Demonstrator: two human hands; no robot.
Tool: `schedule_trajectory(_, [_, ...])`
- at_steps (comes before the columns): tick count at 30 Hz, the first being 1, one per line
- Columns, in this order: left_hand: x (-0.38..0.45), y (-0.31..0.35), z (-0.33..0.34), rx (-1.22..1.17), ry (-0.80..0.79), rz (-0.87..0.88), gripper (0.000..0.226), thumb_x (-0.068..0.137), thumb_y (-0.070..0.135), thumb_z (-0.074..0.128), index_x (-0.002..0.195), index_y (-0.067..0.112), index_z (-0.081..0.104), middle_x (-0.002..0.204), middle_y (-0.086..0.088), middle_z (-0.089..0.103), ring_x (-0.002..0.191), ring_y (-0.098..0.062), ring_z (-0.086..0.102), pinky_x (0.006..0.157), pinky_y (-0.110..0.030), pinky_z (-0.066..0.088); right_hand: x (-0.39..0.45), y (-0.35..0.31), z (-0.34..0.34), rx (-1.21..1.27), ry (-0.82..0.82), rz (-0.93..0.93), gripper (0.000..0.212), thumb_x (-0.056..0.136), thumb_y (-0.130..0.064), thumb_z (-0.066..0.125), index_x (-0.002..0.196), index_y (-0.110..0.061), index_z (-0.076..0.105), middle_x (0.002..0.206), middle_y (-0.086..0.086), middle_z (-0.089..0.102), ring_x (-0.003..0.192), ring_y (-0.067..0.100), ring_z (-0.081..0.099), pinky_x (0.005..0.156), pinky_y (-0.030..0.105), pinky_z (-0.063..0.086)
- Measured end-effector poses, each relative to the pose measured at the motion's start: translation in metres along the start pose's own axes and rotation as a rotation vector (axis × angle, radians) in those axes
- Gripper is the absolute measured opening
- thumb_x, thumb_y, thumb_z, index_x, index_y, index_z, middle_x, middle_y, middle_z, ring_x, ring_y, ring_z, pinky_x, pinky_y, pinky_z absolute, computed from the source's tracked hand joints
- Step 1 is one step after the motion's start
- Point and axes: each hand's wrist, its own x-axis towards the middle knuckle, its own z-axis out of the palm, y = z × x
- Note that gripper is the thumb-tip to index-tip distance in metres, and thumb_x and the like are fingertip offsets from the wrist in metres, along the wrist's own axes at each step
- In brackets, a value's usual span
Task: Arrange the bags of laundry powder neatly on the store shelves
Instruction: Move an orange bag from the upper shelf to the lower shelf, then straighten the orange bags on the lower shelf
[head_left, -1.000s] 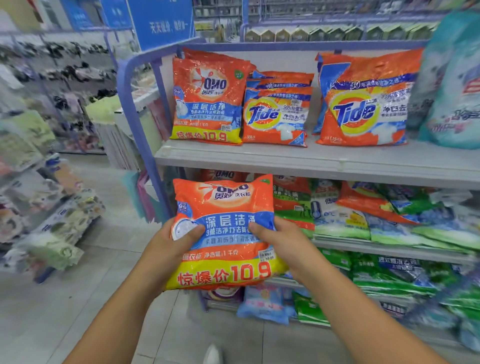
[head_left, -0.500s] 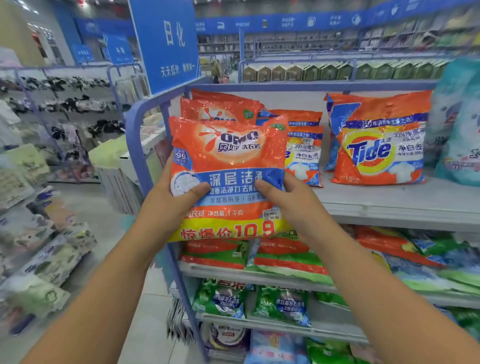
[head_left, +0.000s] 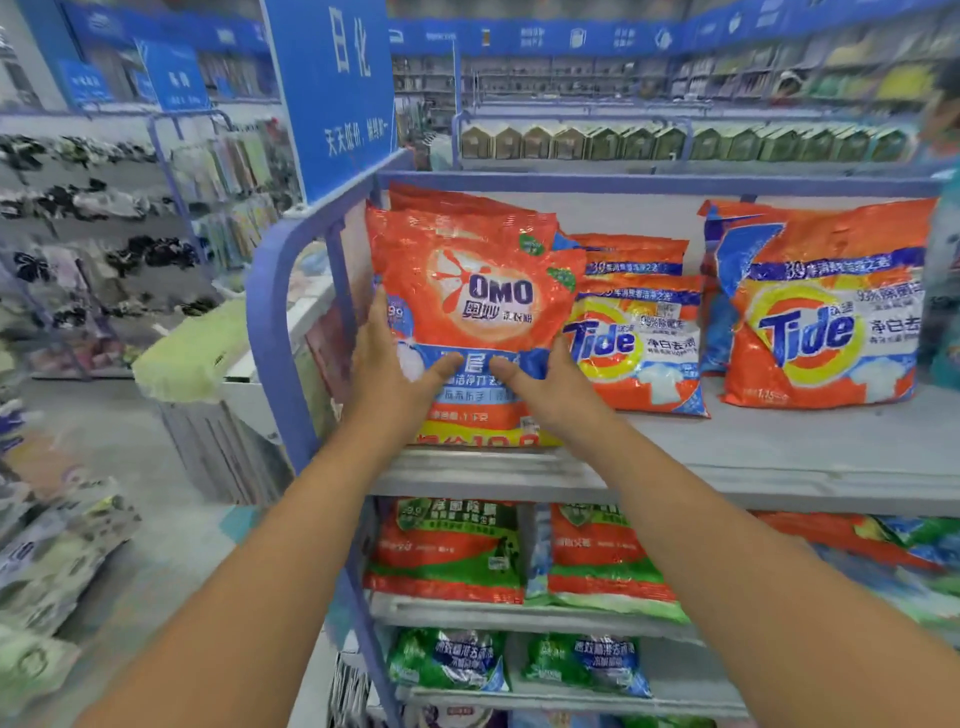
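The top shelf (head_left: 727, 457) holds bags standing in a row. At its left end stands the OMO bag (head_left: 478, 312), with another bag like it (head_left: 457, 200) right behind. The left hand (head_left: 395, 364) lies on the front bag's left side and the right hand (head_left: 540, 384) on its right side, thumbs near each other in the middle. Just to the right stands a small Tide bag (head_left: 644, 353), with one more (head_left: 631, 254) behind it. Farther right, with a gap between, stands a big Tide bag (head_left: 826, 322). Under the top shelf, the next shelf (head_left: 509, 610) holds two bags (head_left: 447, 551) side by side. The shelf below that (head_left: 571, 699) holds two more bags (head_left: 449, 660). A sign (head_left: 332, 88) stands up above the shelf's left corner.
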Motion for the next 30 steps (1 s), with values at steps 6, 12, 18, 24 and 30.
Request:
schedule_trajectory(6, [0.005, 0.001, 0.004, 0.035, 0.075, -0.022, 0.111, 0.079, 0.051, 0.079, 0.161, 0.024, 0.009, 0.156, -0.011, 0.036, 0.142, -0.029, 0.036, 0.114, -0.048, 0.035, 0.014, 0.000, 0.001, -0.026, 0.003, 0.024, 0.113, 0.088, -0.064, 0.061, 0.159, -0.019, -0.014, 0.170, 0.003, 0.010, 0.153, 0.028, 0.023, 0.120, 0.042, 0.031])
schedule_trajectory(12, [-0.018, 0.011, 0.003, 0.232, -0.008, -0.060, 0.095, 0.093, 0.052, 0.061, 0.161, 0.023, 0.003, 0.157, -0.012, 0.032, 0.140, -0.039, 0.034, 0.112, -0.054, 0.034, -0.013, 0.011, -0.013, -0.229, 0.067, -0.130, 0.070, 0.104, -0.045, 0.047, 0.160, -0.016, 0.017, 0.161, 0.003, 0.034, 0.143, 0.022, 0.038, 0.108, 0.032, 0.035])
schedule_trajectory(18, [-0.078, 0.025, 0.019, 0.472, -0.040, -0.053, 0.078, 0.103, 0.048, 0.043, 0.162, 0.019, 0.001, 0.169, -0.017, -0.010, 0.156, -0.037, 0.000, 0.126, -0.054, 0.010, -0.060, 0.058, -0.035, -0.832, 0.109, -0.307, 0.059, 0.103, -0.052, 0.038, 0.150, -0.016, 0.039, 0.140, 0.011, 0.054, 0.131, 0.032, 0.047, 0.109, 0.050, 0.040])
schedule_trajectory(24, [-0.155, 0.034, 0.044, 0.601, -0.108, 0.069, 0.067, 0.101, 0.048, 0.048, 0.160, 0.030, 0.022, 0.171, -0.009, -0.006, 0.157, -0.032, -0.004, 0.126, -0.053, 0.006, -0.115, 0.119, -0.053, -0.942, 0.091, -0.428, 0.066, 0.105, -0.052, 0.029, 0.162, -0.023, 0.013, 0.170, 0.006, 0.003, 0.157, 0.027, -0.004, 0.127, 0.050, -0.001])
schedule_trajectory(30, [-0.235, 0.033, 0.089, 0.539, -0.195, 0.179, 0.062, 0.098, 0.041, 0.056, 0.155, 0.024, 0.039, 0.170, -0.006, 0.011, 0.157, -0.029, 0.010, 0.124, -0.050, 0.022, -0.168, 0.195, -0.065, -0.835, -0.051, -0.266, 0.070, 0.106, -0.053, 0.028, 0.162, -0.024, -0.004, 0.168, 0.003, -0.019, 0.154, 0.022, -0.020, 0.127, 0.044, -0.003])
